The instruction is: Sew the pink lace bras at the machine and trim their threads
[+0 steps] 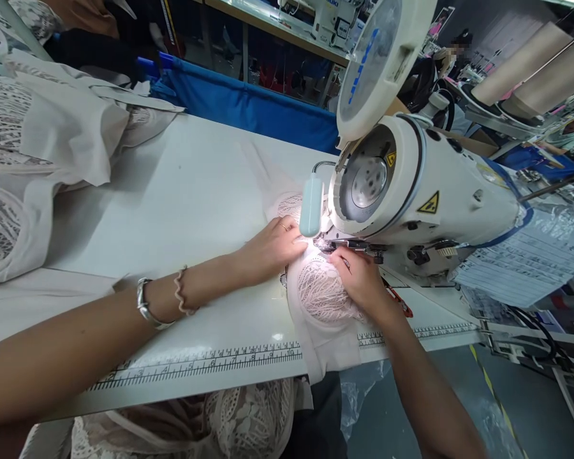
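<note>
A pale pink lace bra [323,296] lies under the sewing machine [435,185], one lace cup facing me and its band hanging over the table's front edge. My left hand [275,248], wearing a ring, rests on the fabric left of the needle area with its fingers bent and closed on it. On the other side, my right hand [361,277] pinches the cup's upper edge close to the presser foot. A small light-green lamp [311,207] shines on this spot and partly hides the stitching point. My left fingertips are partly lost in its glare.
More lace bra pieces [71,127] are heaped on the table's left side, and others [249,417] lie below its front edge. A ruler strip [210,361] runs along that edge. A blue cloth trough [253,102] hangs behind. Papers [530,255] hang at right.
</note>
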`<state>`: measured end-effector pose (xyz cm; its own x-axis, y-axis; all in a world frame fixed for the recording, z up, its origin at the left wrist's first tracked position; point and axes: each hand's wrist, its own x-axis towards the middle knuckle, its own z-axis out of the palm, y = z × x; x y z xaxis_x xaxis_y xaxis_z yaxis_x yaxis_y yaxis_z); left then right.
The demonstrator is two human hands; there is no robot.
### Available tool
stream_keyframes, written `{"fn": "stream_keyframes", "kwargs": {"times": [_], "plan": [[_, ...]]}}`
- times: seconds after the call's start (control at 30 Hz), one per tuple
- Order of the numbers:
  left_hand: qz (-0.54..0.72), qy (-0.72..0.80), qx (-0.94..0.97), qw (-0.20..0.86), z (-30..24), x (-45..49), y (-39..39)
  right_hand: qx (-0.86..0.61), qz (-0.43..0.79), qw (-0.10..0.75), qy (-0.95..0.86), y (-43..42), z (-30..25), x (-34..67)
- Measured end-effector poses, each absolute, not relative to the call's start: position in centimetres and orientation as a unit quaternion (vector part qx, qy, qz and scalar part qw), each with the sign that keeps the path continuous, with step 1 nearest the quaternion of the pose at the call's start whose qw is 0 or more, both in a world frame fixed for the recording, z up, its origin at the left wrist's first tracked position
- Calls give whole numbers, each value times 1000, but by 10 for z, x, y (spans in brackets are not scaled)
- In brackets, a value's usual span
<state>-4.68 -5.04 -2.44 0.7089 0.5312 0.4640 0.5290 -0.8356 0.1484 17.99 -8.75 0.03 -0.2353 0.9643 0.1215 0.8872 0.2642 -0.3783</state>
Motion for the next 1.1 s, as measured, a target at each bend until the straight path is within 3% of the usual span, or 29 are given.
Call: {"fn": "stream_keyframes", "kwargs": {"times": [0.13, 0.33, 0.6, 0.87, 1.1], "plan": [[179, 290, 939, -39, -16, -33, -76, -664, 113, 166, -721, -78, -4, 172], [142, 290, 938, -131, -22, -28, -93, -643, 130, 146, -740, -79, -4, 169], [158, 263, 939, -157, -35, -31, -89, -653, 124, 235, -709, -76, -15, 184], [144, 274, 939, -148, -38, -31, -93, -469, 56, 143, -870, -94, -15, 195], [159, 246, 946, -141, -30, -39, -81, -449, 10, 130, -884, -92, -16, 195]]}}
